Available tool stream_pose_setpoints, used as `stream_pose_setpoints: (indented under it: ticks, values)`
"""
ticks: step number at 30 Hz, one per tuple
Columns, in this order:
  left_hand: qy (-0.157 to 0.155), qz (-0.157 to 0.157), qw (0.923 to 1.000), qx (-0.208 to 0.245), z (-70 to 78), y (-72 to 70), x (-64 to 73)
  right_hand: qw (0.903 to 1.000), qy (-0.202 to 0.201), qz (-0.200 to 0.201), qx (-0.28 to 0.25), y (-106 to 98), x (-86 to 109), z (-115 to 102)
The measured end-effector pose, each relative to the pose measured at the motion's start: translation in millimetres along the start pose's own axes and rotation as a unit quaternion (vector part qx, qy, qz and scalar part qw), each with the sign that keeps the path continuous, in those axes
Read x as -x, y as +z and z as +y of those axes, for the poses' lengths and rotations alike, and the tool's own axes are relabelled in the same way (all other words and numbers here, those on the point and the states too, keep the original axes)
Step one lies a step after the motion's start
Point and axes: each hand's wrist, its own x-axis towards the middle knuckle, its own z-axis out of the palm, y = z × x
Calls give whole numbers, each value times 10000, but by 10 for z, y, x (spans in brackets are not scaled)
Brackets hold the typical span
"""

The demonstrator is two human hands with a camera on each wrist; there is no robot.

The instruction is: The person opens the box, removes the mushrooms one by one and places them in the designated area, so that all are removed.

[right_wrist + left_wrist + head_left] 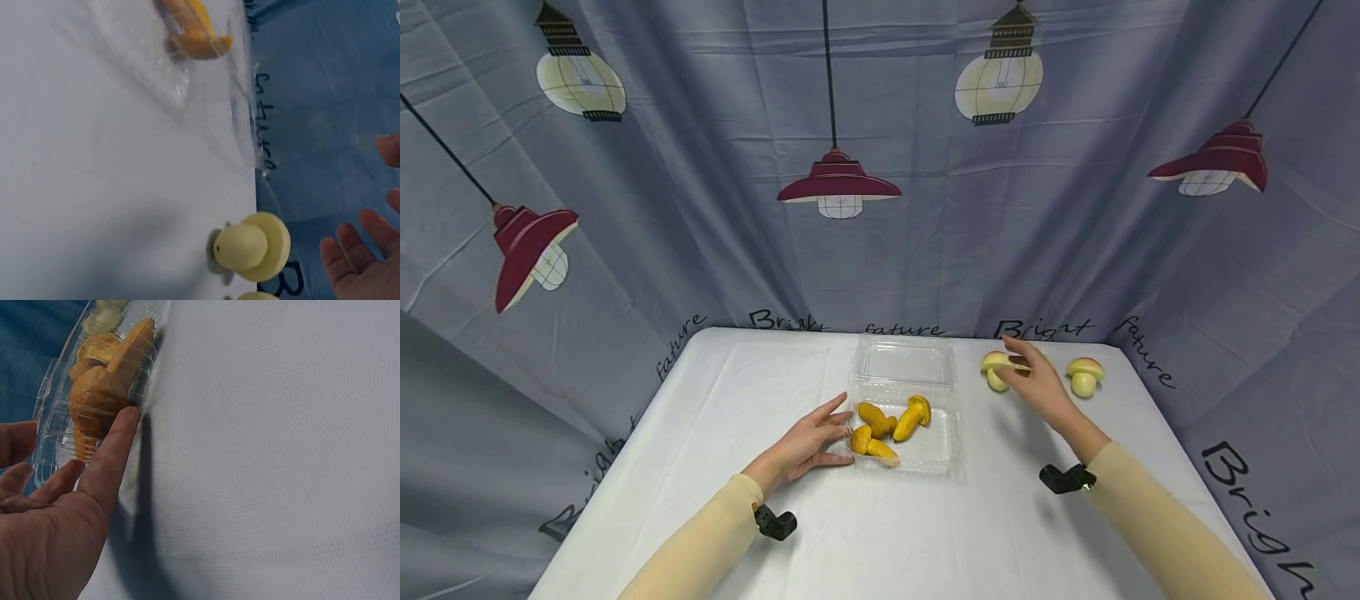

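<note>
A clear plastic clamshell box [934,450] stands on the white table with its lid [904,364] folded back. Inside lie several yellow-orange toy mushrooms [913,418], gathered mostly at the left. My left hand [808,442] rests against the box's left side, fingers spread; the left wrist view shows a fingertip at the clear wall beside an orange mushroom [97,400]. Over the back right of the table, my right hand [1037,385] hovers with fingers apart, holding nothing. A pale yellow-green mushroom [996,371] is nearest to it, partly behind the fingers. The right wrist view shows this hand [369,256] apart from a pale mushroom [244,247].
Another pale mushroom [1084,377] with a reddish top stands farther right near the table's back corner. A grey-blue curtain [880,258] printed with lamps and lettering hangs behind and around the white table [1000,533].
</note>
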Motion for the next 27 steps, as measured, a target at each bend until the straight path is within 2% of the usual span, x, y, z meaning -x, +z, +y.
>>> stream_pose_setpoints:
  ticks: [7,13,19,27]
  values:
    - [-3,-19,10000,-6,-1,1,0,9993,-16,-268,-248,159,13,-116]
    - [4,-43,10000,4,-1,0,-1,9986,63,-500,-149,302,54,-250]
    - [-3,-23,10000,-7,7,12,1,9971,-76,-726,-212,419,92,-357]
    - [60,-20,10000,69,11,31,15,9935,-29,-1130,-132,584,130,-410]
